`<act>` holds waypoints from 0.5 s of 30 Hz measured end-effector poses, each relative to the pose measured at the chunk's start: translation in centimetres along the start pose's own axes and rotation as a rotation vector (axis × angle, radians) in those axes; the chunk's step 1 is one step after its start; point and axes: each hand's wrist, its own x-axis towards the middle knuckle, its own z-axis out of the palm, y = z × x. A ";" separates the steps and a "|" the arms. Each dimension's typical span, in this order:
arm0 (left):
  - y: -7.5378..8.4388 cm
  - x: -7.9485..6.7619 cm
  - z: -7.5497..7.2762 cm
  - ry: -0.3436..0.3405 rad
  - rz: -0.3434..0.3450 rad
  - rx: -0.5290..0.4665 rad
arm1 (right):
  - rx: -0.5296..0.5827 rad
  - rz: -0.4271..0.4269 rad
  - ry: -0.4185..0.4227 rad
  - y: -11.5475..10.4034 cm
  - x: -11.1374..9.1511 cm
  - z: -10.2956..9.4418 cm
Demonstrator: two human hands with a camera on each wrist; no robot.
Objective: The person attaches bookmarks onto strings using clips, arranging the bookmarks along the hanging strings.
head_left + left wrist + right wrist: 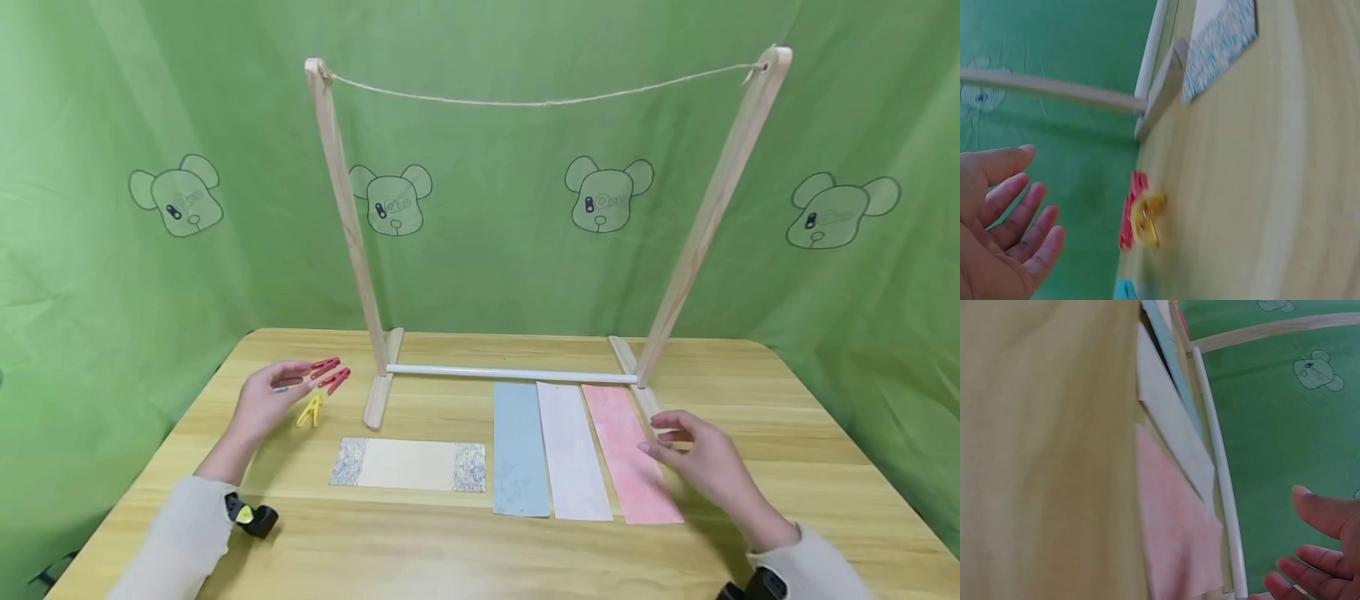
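My left hand (pixel 273 396) hovers at the table's left side, fingers loosely bent and holding nothing in the left wrist view. Two red clothespins (pixel 335 381) lie just beyond its fingertips, with a yellow clothespin (pixel 310 412) nearer me. A blue clothespin (pixel 1125 290) is mostly hidden by that hand in the head view. On the other side, my right hand (pixel 701 462) is relaxed and empty, its fingertips overlapping the edge of a pink paper strip (pixel 622 442). Left of that strip lie a white strip (pixel 573 454) and a light blue strip (pixel 520 458).
A wooden stand rises at the back, with a left post (pixel 348 208) and a right post (pixel 708 217). Twine (pixel 540 103) sags between their tops; a white rod (pixel 510 373) joins the feet. A cream card (pixel 408 464) with blue patterned ends lies front centre.
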 end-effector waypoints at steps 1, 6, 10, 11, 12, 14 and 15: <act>-0.3 -0.1 -0.3 0.000 -0.017 0.011 | -0.007 0.005 -0.009 0.2 -0.3 0.2; -1.8 -0.6 -1.7 0.054 -0.105 0.041 | 0.013 0.022 -0.036 1.0 -1.5 1.3; -2.7 -0.4 -2.4 0.114 -0.200 -0.006 | 0.020 0.023 -0.036 1.1 -2.1 1.9; -3.0 -0.3 -2.6 0.121 -0.229 -0.022 | 0.014 0.024 -0.036 1.0 -2.1 2.0; -3.3 -0.2 -2.7 0.125 -0.258 -0.047 | 0.004 0.025 -0.036 1.1 -2.1 2.1; -3.8 -0.1 -2.7 0.121 -0.311 -0.085 | -0.016 0.031 -0.036 1.1 -2.2 2.3; -4.1 -0.1 -2.7 0.116 -0.333 -0.095 | -0.023 0.032 -0.035 1.2 -2.2 2.3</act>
